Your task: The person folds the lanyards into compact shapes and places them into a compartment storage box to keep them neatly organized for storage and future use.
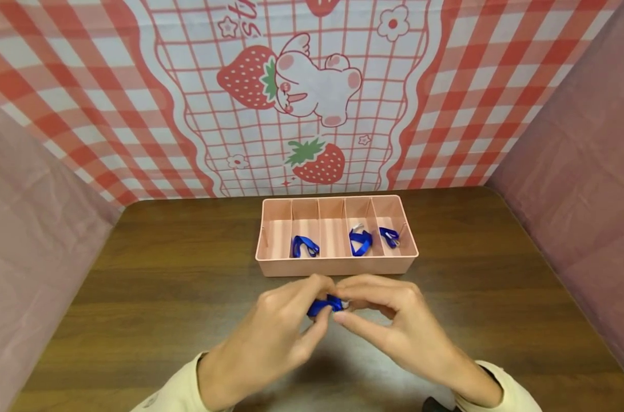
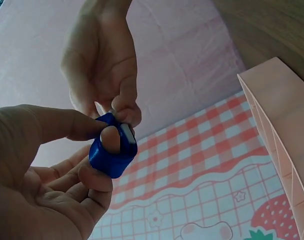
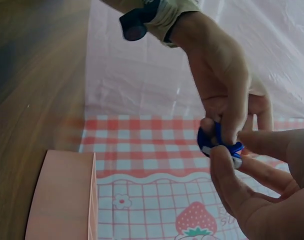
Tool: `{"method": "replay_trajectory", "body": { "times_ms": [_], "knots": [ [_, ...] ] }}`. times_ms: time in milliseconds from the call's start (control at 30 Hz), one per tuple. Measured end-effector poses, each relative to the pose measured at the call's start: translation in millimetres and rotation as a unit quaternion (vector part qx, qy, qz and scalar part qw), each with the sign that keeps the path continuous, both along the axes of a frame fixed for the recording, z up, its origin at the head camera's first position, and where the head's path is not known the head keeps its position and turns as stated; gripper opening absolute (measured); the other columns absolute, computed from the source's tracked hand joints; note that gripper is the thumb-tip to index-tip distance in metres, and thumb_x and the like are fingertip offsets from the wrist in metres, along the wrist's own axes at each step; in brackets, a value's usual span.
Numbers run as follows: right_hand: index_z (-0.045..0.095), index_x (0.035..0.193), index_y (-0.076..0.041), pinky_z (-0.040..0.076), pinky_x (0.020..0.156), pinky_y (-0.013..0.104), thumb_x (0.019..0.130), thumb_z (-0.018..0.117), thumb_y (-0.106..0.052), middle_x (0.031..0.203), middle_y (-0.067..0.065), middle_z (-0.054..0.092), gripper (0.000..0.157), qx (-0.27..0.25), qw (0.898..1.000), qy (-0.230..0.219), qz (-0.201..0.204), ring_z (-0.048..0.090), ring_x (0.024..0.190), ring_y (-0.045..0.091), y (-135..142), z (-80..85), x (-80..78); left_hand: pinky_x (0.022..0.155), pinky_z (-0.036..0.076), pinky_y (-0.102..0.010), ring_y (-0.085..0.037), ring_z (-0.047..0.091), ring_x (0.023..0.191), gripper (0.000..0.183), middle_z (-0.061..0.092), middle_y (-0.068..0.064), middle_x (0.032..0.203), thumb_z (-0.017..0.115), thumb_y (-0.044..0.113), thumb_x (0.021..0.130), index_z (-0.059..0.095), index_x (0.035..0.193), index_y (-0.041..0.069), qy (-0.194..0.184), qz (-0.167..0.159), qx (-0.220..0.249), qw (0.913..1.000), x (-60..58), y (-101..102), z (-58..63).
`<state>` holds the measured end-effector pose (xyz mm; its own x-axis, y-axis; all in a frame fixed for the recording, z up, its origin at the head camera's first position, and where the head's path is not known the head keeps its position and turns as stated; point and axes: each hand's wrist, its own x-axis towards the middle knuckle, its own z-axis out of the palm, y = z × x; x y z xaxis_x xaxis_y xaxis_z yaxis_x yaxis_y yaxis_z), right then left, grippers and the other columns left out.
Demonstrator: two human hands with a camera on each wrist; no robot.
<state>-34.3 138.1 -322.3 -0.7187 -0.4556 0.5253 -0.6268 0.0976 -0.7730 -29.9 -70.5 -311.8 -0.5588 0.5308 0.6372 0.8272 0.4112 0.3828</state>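
Between both hands, in front of the organizer box, is a looped blue satin ribbon (image 1: 319, 308) with a small whitish piece (image 2: 128, 134) at its side. My left hand (image 1: 273, 329) pinches the loop, and in the left wrist view a fingertip pokes through it. The fingertips of my right hand (image 1: 401, 317) pinch the other end, by the whitish piece. In the right wrist view the fingers cover much of the ribbon (image 3: 204, 137). What the whitish piece is, I cannot tell.
A pink organizer box (image 1: 337, 266) with several compartments stands behind the hands. Blue ribbon loops lie in its second (image 1: 305, 246), fourth (image 1: 361, 242) and rightmost (image 1: 389, 236) compartments. A strawberry-print cloth (image 1: 312, 131) hangs at the wooden table's (image 1: 188, 240) far edge.
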Motion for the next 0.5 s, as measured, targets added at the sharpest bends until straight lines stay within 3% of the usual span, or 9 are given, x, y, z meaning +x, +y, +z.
{"method": "replay_trajectory", "body": {
  "times_ms": [133,233,300,367,500],
  "knots": [
    [0.074,0.107,-0.004,0.058,0.077,0.029,0.084,0.072,0.011,0.106,0.006,0.071,0.028,-0.022,1.000,0.012,-0.012,0.068,0.098,0.018,-2,-0.7,-0.2,0.077,0.050,-0.014,-0.008,0.060,0.087,0.021,0.062,-0.002,0.100,0.070,-0.004,0.083,0.060,0.100,0.005,0.026,-0.001,0.026,0.9993,-0.3,1,0.7],
    [0.074,0.106,-0.002,0.058,0.079,0.030,0.083,0.071,0.016,0.104,0.009,0.072,0.029,-0.055,0.998,0.011,-0.006,0.068,0.099,0.021,-2,-1.4,-0.3,0.085,0.051,-0.021,-0.015,0.059,0.098,0.021,0.059,-0.007,0.108,0.072,0.000,0.085,0.063,0.103,0.003,0.038,-0.005,0.048,0.9981,-2.5,-1,1.0],
    [0.073,0.105,0.001,0.057,0.080,0.030,0.081,0.070,0.020,0.103,0.013,0.072,0.031,-0.079,0.997,0.013,0.007,0.068,0.100,0.022,-1,-2.4,-0.1,0.086,0.051,-0.022,-0.013,0.060,0.100,0.024,0.062,-0.007,0.111,0.071,0.005,0.090,0.063,0.112,0.003,0.015,-0.019,0.049,0.9985,-3.8,-5,0.3],
    [0.073,0.105,0.003,0.057,0.080,0.029,0.079,0.069,0.022,0.102,0.014,0.072,0.032,-0.095,0.995,0.016,0.017,0.068,0.099,0.022,0,-4.0,0.1,0.081,0.051,-0.018,-0.007,0.060,0.093,0.021,0.065,-0.002,0.104,0.067,0.010,0.095,0.064,0.115,0.004,-0.026,-0.043,0.040,0.9980,-4.2,-9,-1.7],
    [0.073,0.104,0.002,0.058,0.077,0.028,0.078,0.070,0.023,0.101,0.015,0.072,0.034,-0.095,0.994,0.020,0.039,0.069,0.095,0.020,1,-8.4,1.4,0.061,0.044,-0.007,0.004,0.052,0.070,0.006,0.060,0.008,0.080,0.060,0.011,0.100,0.065,0.102,0.011,-0.099,-0.084,0.027,0.9912,-2.4,-18,-9.5]
  ]
}}
